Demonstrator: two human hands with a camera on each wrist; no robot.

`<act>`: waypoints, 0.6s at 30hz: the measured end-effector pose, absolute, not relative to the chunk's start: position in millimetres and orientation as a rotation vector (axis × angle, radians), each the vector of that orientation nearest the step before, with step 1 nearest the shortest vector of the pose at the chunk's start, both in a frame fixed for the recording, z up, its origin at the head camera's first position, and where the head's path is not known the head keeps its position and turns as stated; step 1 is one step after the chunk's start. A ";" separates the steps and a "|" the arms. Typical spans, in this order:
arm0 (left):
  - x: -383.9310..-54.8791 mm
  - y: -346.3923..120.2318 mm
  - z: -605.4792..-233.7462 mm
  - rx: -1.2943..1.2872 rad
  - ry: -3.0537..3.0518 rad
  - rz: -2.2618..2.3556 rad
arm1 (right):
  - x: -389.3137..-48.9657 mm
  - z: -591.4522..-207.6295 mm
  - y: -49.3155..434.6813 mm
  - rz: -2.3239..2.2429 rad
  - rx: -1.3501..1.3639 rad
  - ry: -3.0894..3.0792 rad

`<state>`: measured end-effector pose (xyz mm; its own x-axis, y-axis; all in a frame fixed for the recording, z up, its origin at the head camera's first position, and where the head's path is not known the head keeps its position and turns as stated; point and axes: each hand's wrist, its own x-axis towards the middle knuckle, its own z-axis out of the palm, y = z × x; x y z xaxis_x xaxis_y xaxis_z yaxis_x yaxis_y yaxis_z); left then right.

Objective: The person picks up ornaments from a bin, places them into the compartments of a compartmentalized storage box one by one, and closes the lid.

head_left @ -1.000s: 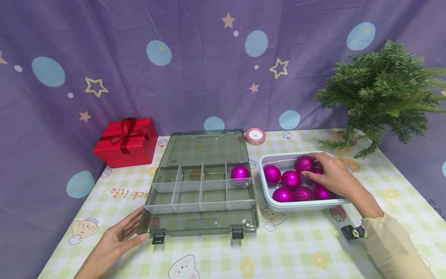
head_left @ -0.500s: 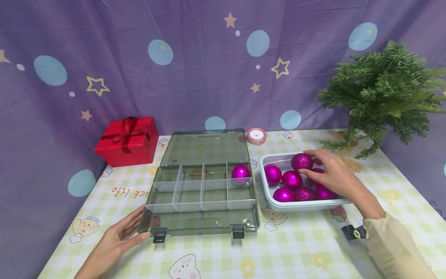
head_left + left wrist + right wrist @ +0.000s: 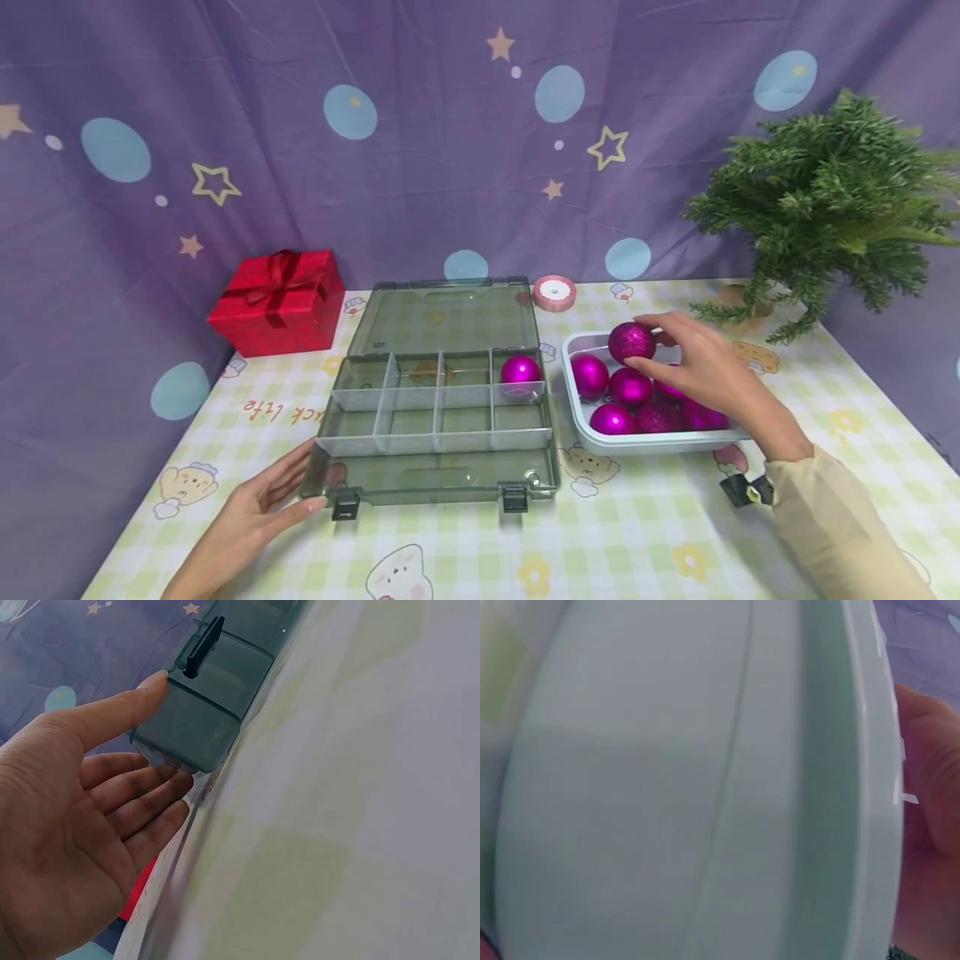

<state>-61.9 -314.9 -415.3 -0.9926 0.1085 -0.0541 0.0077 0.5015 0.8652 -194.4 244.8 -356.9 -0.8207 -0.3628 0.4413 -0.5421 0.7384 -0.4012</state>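
A glittery magenta Christmas ball [image 3: 632, 343] is pinched between the thumb and fingers of my right hand [image 3: 701, 367]. It is held over the back of a pale blue tub [image 3: 637, 446], which contains several more magenta balls [image 3: 630, 387]. In the right wrist view the tub's wall [image 3: 652, 787] hides most of the hand. A smoky clear divided box [image 3: 435, 500] lies with its lid back, one magenta ball [image 3: 521, 372] in its back right compartment. My left hand [image 3: 251, 517] touches the box's front left corner, thumb at the front, fingers along the side, fairly straight.
A red gift box [image 3: 277, 304] stands at the back left. Behind the divided box lies a pink ribbon roll [image 3: 555, 293]. A small artificial fir tree [image 3: 817, 200] stands at the back right. A checked cloth [image 3: 600, 533] covers the table.
My right hand has lifted the glittery ball from among the others and carried it a little to the left. The left hand has stayed at the box corner.
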 end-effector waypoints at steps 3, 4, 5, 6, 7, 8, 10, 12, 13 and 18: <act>-62.0 -314.5 -415.0 0.106 2.634 1.522 | -197.4 -355.7 240.3 0.781 0.744 -2.590; -61.9 -314.3 -414.9 0.108 2.635 1.522 | -198.5 -355.6 238.8 0.791 0.758 -2.585; -61.9 -314.3 -414.8 0.105 2.635 1.521 | -199.5 -355.3 237.1 0.801 0.769 -2.579; -61.9 -314.2 -414.8 0.103 2.636 1.519 | -200.7 -355.2 235.5 0.805 0.780 -2.572; -61.8 -314.2 -414.8 0.104 2.638 1.517 | -201.7 -355.0 233.8 0.807 0.791 -2.567; -61.8 -314.2 -414.9 0.105 2.640 1.515 | -202.5 -354.5 232.1 0.808 0.800 -2.561; -61.5 -314.3 -415.2 0.108 2.644 1.511 | -203.7 -353.5 228.6 0.804 0.812 -2.552; -61.4 -314.2 -415.2 0.108 2.648 1.507 | -204.6 -352.5 224.8 0.808 0.823 -2.550; -61.3 -314.1 -415.1 0.107 2.650 1.504 | -205.3 -352.0 222.7 0.811 0.829 -2.551; -61.4 -313.7 -414.1 0.083 2.656 1.483 | -209.7 -350.0 211.8 0.840 0.876 -2.540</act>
<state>-61.4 -313.7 -414.1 -0.9936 0.0958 -0.0596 -0.0005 0.5246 0.8514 -209.7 211.8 -350.0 -0.7587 -0.4507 0.4703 -0.6423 0.6382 -0.4245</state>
